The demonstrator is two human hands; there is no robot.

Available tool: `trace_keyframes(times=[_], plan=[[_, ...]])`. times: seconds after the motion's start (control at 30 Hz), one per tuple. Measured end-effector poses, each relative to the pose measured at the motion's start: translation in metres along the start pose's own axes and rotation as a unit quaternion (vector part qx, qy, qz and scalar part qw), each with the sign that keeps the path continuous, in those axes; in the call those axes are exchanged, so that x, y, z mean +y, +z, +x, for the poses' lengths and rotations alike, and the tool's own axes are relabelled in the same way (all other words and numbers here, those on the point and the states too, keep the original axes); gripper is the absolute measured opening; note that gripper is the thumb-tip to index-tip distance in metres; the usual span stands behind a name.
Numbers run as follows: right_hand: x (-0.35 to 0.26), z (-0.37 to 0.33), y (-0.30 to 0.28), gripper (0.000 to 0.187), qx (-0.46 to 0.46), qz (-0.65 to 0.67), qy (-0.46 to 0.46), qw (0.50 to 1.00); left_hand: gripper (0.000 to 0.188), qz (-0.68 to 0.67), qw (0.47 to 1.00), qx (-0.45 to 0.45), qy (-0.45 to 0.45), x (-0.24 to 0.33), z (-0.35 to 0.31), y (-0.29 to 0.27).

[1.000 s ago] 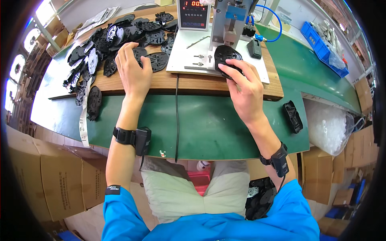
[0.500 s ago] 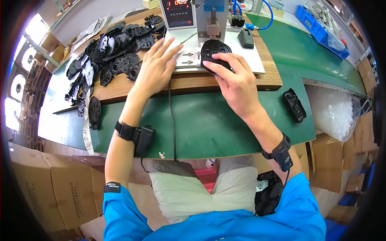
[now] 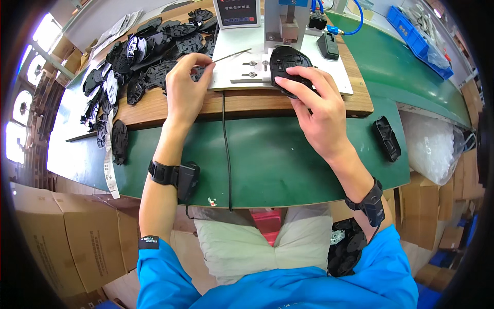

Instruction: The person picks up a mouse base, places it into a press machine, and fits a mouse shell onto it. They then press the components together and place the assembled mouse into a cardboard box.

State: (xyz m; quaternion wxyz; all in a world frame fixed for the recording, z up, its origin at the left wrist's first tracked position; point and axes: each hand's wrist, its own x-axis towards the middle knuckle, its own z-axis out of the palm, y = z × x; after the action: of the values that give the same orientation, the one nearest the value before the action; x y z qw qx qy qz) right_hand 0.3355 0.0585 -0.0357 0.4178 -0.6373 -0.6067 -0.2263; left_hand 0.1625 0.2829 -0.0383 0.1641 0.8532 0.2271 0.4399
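Black plastic forms the shell [image 3: 286, 57], which is steadied at the foot of the press [image 3: 289, 28], over the right part of the white plate [image 3: 222, 77]. By the right hand [image 3: 324, 110] it is gripped loosely at its near side: the fingertips are laid on its upper face, and the thumb is bent below its near edge. By the left hand [image 3: 188, 85] one end of a thin rod [image 3: 235, 54] is pinched between thumb and forefinger, the rod being pointed across the plate toward the press. Two small screws [image 3: 252, 64] are seen beside the shell. The step in hand is judged to be the positioning of the shell, with the rod taken up as a tool; whether the shell is fully seated cannot be told. For the next move, a steady right hand and careful aim of the rod's free tip would be called for, with fingers kept clear of the ram. Beyond the plate's left side, loose shells [image 3: 149, 44] are heaped on the wooden board [image 3: 355, 105]. By the green counter [image 3: 267, 149] the board is carried, and at its right a narrow black part [image 3: 387, 139] is laid.
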Motion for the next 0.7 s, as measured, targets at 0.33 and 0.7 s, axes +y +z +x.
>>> trace_keyframes(times=[0.33, 0.7], plan=[[-0.002, -0.003, 0.001, 0.046, -0.018, 0.015, 0.026, 0.999, 0.042, -0.193, 0.971, 0.140, 0.017, 0.017, 0.002, -0.004], [-0.003, -0.002, -0.001, 0.049, -0.020, 0.010, 0.025, 0.999, 0.033, -0.348, 0.928, 0.132, 0.002, 0.037, 0.000, -0.011]])
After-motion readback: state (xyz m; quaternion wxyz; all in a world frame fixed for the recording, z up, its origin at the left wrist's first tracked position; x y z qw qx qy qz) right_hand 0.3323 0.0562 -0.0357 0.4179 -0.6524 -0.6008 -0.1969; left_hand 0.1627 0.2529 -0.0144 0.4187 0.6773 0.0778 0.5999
